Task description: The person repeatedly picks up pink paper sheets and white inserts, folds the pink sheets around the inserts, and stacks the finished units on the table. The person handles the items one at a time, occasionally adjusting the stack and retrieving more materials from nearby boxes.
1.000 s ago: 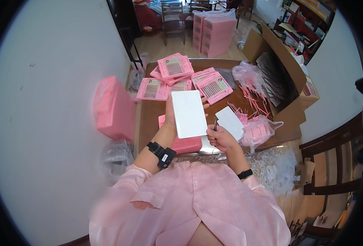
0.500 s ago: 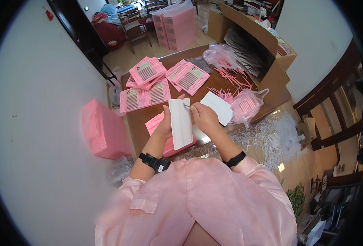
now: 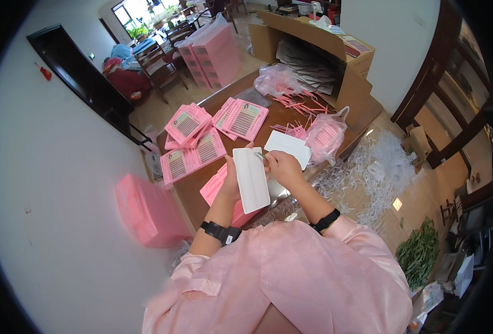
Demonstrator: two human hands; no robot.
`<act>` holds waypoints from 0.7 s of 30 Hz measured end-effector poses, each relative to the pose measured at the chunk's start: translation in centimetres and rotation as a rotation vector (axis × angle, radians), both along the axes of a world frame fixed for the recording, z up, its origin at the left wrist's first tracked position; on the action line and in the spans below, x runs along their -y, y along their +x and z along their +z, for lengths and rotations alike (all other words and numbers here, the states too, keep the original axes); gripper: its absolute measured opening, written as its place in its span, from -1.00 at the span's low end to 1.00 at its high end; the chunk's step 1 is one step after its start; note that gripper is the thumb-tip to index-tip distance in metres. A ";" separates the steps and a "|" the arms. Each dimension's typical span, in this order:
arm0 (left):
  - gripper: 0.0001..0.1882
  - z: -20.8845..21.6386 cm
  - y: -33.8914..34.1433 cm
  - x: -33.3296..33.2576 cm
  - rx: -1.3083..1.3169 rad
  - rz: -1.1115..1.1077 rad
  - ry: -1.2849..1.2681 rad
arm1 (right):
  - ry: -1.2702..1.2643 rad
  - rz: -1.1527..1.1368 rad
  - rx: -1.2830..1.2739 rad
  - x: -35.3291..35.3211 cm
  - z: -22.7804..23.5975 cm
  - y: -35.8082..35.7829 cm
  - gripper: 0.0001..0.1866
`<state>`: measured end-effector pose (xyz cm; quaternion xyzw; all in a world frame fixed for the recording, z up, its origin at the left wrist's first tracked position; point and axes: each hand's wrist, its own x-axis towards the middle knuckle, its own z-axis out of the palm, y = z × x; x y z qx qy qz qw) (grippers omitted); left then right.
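My left hand (image 3: pixel 232 183) grips a white rectangular panel (image 3: pixel 252 186) along its left edge, holding it tilted above the near edge of the table. My right hand (image 3: pixel 285 170) pinches a thin curved metal tool, which looks like tweezers (image 3: pixel 261 156), with its tip at the panel's upper right. Below the panel lies a pink case (image 3: pixel 213 185), partly covered by my left arm. Just beyond my right hand a second white panel (image 3: pixel 287 147) rests on the table. Pink trays with rows of dark lashes (image 3: pixel 246 121) lie farther off, some stacked.
The brown table (image 3: pixel 188 192) also carries loose pink strips (image 3: pixel 302 102), a plastic bag of pink pieces (image 3: pixel 325 139) and an open cardboard box (image 3: pixel 349 89). A pink wrapped bundle (image 3: pixel 149 211) stands left, by the wall. Shredded paper (image 3: pixel 383 172) covers floor at right.
The whole view has shifted, showing more of the room beyond. The white panel is turned slightly, its lower end more to the right. Both hands keep their hold.
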<state>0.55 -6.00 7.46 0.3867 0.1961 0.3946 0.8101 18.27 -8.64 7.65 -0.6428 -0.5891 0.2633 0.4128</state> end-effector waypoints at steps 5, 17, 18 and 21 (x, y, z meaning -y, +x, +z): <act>0.05 -0.5 0.8 -0.8 -0.102 0.014 0.055 | 0.003 -0.006 -0.166 -0.3 -1.0 -0.5 -0.75; 0.02 -0.7 -3.3 -4.2 0.086 0.088 -0.087 | -0.485 0.412 0.685 7.8 -0.2 11.3 -0.71; 0.03 -0.7 -3.0 -4.1 0.076 0.065 -0.076 | -0.597 0.357 0.734 7.6 0.1 11.5 -0.70; 0.06 -0.7 -0.7 -3.5 0.065 -0.069 -0.043 | -0.127 0.216 0.179 3.7 0.5 7.5 -0.72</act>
